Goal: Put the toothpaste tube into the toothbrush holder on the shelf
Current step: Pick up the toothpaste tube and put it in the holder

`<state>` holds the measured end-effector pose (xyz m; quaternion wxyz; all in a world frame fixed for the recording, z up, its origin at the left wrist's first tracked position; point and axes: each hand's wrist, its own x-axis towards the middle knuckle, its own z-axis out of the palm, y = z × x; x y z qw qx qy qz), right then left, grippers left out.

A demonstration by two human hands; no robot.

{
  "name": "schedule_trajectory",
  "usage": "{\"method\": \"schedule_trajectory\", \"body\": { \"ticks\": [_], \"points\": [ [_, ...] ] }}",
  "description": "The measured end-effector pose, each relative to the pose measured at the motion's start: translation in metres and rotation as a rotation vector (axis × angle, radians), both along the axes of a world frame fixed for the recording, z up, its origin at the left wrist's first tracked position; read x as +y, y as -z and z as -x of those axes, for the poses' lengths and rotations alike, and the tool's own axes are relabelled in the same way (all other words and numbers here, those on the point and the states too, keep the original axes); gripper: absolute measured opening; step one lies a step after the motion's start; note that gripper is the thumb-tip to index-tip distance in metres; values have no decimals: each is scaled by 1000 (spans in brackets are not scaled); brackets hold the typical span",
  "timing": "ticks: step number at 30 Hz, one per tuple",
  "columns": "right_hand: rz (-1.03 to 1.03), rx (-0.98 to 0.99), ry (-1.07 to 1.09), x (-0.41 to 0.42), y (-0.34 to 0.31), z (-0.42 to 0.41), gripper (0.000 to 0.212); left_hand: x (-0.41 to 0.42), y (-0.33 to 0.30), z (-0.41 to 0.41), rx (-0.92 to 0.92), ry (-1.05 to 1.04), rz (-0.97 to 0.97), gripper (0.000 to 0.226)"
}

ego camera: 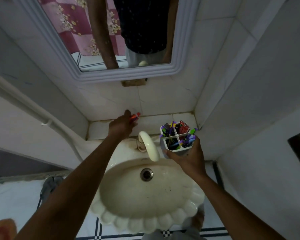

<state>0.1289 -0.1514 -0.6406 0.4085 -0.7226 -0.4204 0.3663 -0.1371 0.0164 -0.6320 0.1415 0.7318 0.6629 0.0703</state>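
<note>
A small red and orange toothpaste tube with a white end lies at the back of the tiled shelf, against the wall. My left hand reaches over it, fingers closed around its near part. My right hand grips a white four-compartment toothbrush holder from below, holding it above the right side of the basin. The holder carries several coloured toothbrushes and a red box in its far right compartment.
A cream scalloped sink with a central drain lies below my arms. Its curved white tap stands between my two hands. A framed mirror hangs above the shelf. Tiled walls close in on the right.
</note>
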Motion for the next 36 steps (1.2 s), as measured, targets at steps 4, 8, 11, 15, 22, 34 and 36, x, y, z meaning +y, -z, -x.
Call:
{"method": "schedule_trajectory", "body": {
  "ticks": [4, 8, 11, 15, 22, 34, 36],
  "points": [
    [23, -27, -20, 0, 3, -6, 124, -25, -77, -17, 20, 76, -86, 52],
    [45, -24, -58, -2, 1, -10, 124, -52, -141, -45, 83, 220, 36, 51],
    [42, -11, -67, -1, 0, -13, 126, -76, -164, -70, 167, 318, 10, 39],
    [45, -28, -87, 1, 4, -15, 135, -96, -161, -101, 239, 382, -42, 21],
    [54, -115, -160, -2, 5, -14, 141, -106, -154, -123, 173, 419, -125, 19],
    [54, -114, -154, -2, 8, -16, 140, -97, -114, -131, 167, 366, 53, 38],
    [45, -123, -152, -2, 9, -16, 138, -98, -109, -130, 205, 370, 29, 25]
  ]
}}
